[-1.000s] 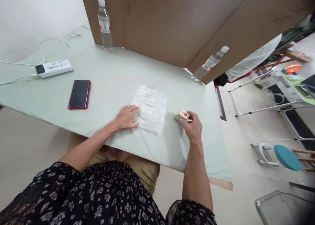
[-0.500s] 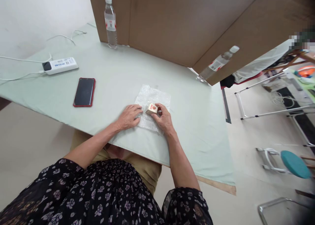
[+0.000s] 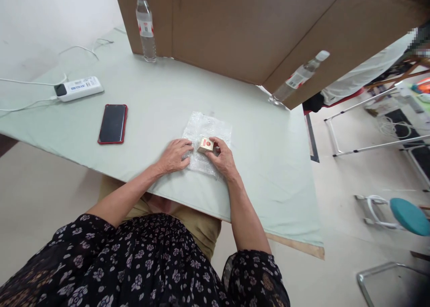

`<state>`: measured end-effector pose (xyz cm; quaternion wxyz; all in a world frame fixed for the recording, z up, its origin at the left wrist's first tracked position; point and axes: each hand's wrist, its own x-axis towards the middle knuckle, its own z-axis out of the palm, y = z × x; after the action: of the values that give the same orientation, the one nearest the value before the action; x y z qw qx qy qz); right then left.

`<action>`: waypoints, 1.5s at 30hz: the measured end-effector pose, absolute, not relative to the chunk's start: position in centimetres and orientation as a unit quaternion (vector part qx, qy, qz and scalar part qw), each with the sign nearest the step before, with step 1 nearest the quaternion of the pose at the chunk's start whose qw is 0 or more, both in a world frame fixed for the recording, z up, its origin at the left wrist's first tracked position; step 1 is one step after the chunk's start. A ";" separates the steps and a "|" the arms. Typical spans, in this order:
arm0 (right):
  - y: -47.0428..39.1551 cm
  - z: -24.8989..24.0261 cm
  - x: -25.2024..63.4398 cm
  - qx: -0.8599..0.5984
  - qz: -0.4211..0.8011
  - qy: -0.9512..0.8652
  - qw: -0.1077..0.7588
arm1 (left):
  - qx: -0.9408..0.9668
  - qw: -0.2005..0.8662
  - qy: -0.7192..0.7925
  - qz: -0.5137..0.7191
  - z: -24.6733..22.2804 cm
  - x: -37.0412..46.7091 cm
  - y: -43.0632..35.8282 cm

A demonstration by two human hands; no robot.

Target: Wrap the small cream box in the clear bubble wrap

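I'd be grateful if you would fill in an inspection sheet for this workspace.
Surface: pale green cloth over the table, lightly creased.
Job's things: small printed box on or just above the bubble wrap.
Clutter: red-edged phone; left bottle and right bottle, both capped.
Hands: right hand grips the box; left hand lies at the wrap's left edge.
Cables: white cables run to a white power block.
Surroundings: cardboard panels behind; teal stool at right.

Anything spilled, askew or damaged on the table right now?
No spill or damage shows. The right hand holds the small box over the bubble wrap; the bottle at right slants, probably just lens distortion.
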<state>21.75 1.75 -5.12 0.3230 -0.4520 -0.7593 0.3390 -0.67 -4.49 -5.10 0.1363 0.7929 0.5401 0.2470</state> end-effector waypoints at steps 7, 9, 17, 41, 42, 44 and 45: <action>-1.4 -1.8 22.9 -0.494 0.225 -0.753 0.371 | 0.787 0.140 0.543 0.257 -5.2 -0.7 -4.4; -3.7 -0.8 23.5 -0.470 0.191 -0.793 0.336 | 0.783 0.148 0.543 0.265 -5.2 -0.8 -4.3; -7.1 -3.0 22.0 -0.427 0.020 -0.890 0.160 | 0.783 0.172 0.520 0.295 -3.9 -0.9 -6.0; 2.2 -4.0 21.3 -0.471 0.421 -0.640 0.438 | 0.579 0.390 0.575 0.426 -2.4 3.6 -0.3; 2.0 -4.0 21.3 -0.473 0.415 -0.640 0.440 | 0.578 0.393 0.572 0.429 -2.3 3.6 -0.4; 1.5 -3.9 21.2 -0.481 0.402 -0.642 0.441 | 0.575 0.400 0.566 0.435 -2.0 3.7 -0.7; 1.3 -3.9 21.2 -0.485 0.396 -0.642 0.442 | 0.574 0.403 0.563 0.437 -1.9 3.7 -0.8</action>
<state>21.19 1.33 -3.86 0.4421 -0.4849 -0.6422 0.3962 3.70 -0.81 -1.90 0.4032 0.5742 0.5627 0.4371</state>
